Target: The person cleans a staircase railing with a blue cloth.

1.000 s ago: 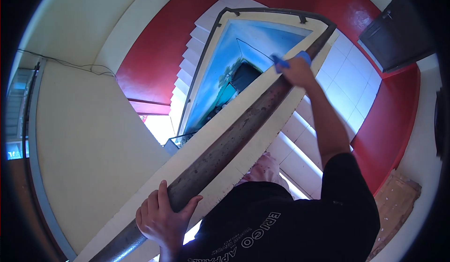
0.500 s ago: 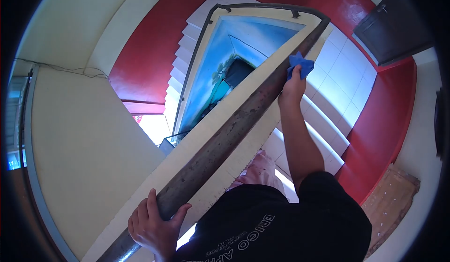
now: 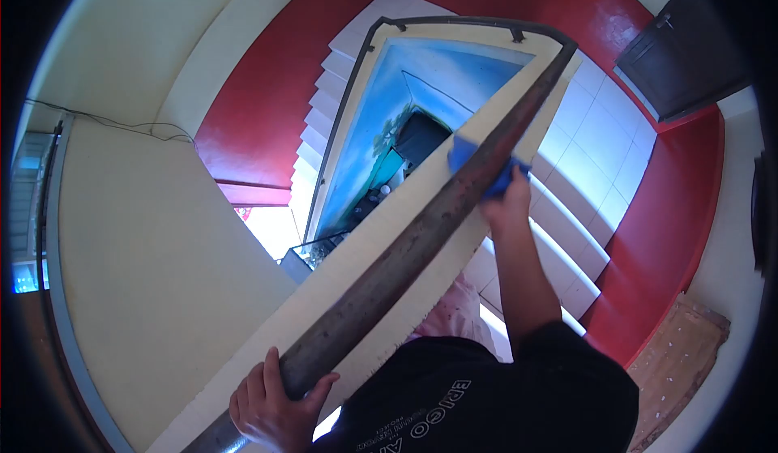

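A dark, worn handrail runs diagonally up to the right along a cream wall top. Near its lower end, my left hand rests around the rail, fingers on one side and thumb on the other. Farther up, my right hand holds a blue cloth against the rail's right side. Part of the cloth shows on the left side too, and the rail hides the stretch between. My right fingers are slightly blurred and partly covered by the cloth.
White tiled steps descend at the right beside a red wall. A blue painted stairwell wall lies beyond the rail. There is a dark door at the upper right and a brown board at the lower right.
My right hand has moved down the rail with the blue cloth, which now shows on both sides of it. My left hand stays on the rail; the view has shifted slightly.
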`<action>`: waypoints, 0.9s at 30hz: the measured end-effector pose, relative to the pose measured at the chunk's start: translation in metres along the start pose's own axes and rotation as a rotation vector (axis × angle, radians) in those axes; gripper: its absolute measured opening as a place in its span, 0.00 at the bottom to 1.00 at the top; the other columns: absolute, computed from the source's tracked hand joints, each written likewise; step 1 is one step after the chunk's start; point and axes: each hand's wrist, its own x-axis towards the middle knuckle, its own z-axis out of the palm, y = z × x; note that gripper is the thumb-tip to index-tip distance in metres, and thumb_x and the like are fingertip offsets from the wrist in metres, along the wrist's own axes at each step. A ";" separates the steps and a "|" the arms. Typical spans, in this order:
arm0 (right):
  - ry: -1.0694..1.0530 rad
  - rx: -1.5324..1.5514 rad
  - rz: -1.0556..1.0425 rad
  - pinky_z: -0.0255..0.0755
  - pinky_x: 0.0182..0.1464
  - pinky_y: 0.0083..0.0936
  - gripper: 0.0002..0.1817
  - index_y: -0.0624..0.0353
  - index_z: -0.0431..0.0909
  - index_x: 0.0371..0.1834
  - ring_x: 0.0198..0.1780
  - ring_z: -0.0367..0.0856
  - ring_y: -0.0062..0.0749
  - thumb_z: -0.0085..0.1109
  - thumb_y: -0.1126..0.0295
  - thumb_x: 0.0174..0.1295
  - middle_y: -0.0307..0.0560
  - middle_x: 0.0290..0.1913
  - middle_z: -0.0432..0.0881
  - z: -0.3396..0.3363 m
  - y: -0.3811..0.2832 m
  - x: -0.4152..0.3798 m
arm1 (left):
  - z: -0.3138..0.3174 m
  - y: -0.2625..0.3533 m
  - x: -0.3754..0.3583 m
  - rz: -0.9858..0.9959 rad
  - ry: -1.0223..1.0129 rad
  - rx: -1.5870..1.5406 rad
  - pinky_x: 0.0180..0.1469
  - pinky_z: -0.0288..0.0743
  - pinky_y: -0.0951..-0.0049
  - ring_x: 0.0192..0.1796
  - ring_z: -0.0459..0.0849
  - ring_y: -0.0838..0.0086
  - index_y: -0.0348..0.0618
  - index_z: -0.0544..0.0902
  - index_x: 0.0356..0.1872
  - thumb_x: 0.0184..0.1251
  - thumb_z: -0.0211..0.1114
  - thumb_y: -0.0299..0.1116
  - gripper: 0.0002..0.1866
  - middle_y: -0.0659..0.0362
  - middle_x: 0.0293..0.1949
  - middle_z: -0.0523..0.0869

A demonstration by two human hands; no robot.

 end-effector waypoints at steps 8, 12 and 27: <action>-0.056 -0.100 0.116 0.65 0.72 0.58 0.27 0.62 0.67 0.68 0.68 0.73 0.58 0.29 0.55 0.79 0.63 0.66 0.75 -0.017 -0.047 0.084 | -0.004 -0.001 0.011 0.120 0.074 -0.003 0.35 0.82 0.65 0.31 0.88 0.68 0.53 0.90 0.45 0.43 0.71 0.77 0.40 0.60 0.33 0.90; 0.044 -0.126 -0.113 0.67 0.70 0.57 0.26 0.64 0.69 0.65 0.63 0.76 0.58 0.31 0.57 0.78 0.64 0.61 0.77 0.000 -0.052 0.131 | -0.006 0.001 0.010 0.102 0.045 0.003 0.37 0.82 0.65 0.33 0.89 0.68 0.53 0.90 0.47 0.43 0.72 0.77 0.40 0.61 0.35 0.90; -0.148 -0.259 -0.186 0.72 0.66 0.52 0.28 0.64 0.68 0.67 0.61 0.77 0.54 0.28 0.55 0.80 0.61 0.60 0.77 0.004 -0.003 0.067 | 0.002 -0.004 0.002 0.085 0.025 0.000 0.43 0.78 0.62 0.37 0.87 0.65 0.48 0.88 0.50 0.43 0.69 0.78 0.45 0.60 0.36 0.88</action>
